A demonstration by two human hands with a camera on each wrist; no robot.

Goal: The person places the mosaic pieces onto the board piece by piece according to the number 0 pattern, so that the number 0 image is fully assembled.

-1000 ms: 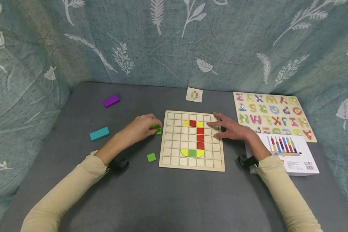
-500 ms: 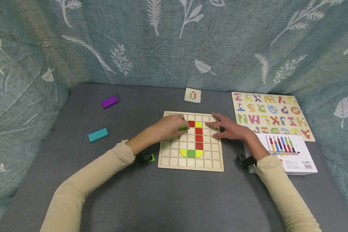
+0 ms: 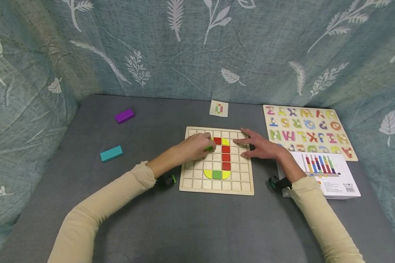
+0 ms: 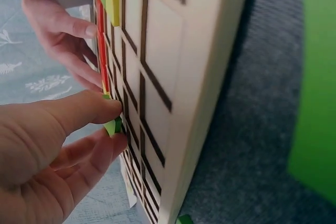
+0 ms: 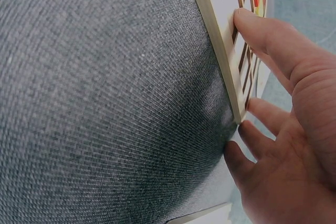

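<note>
A wooden grid board (image 3: 197,183) lies on the grey table. My left hand (image 3: 195,148) pinches a green square tile (image 4: 113,126) between thumb and fingers, right at the grid's surface in the upper left of the pattern. That pattern has red squares (image 3: 226,157) in a column, a red square at the top, yellow quarter-round pieces (image 3: 207,174) at corners and a green square (image 3: 217,175) at the bottom. My right hand (image 3: 261,144) rests with spread fingers on the board's right edge; in the right wrist view its thumb (image 5: 249,24) lies on the grid.
A loose green tile (image 4: 320,93) lies left of the board, mostly hidden by the left wrist in the head view. Farther left are purple (image 3: 124,116) and teal (image 3: 112,153) blocks. A pattern card (image 3: 218,109) lies behind; right are an alphabet board (image 3: 311,124) and an abacus box (image 3: 335,186).
My left hand has picked up a green tile left of the board and carried it right, onto the grid. Over the last half second it shifts only slightly. The right hand stays in place.
</note>
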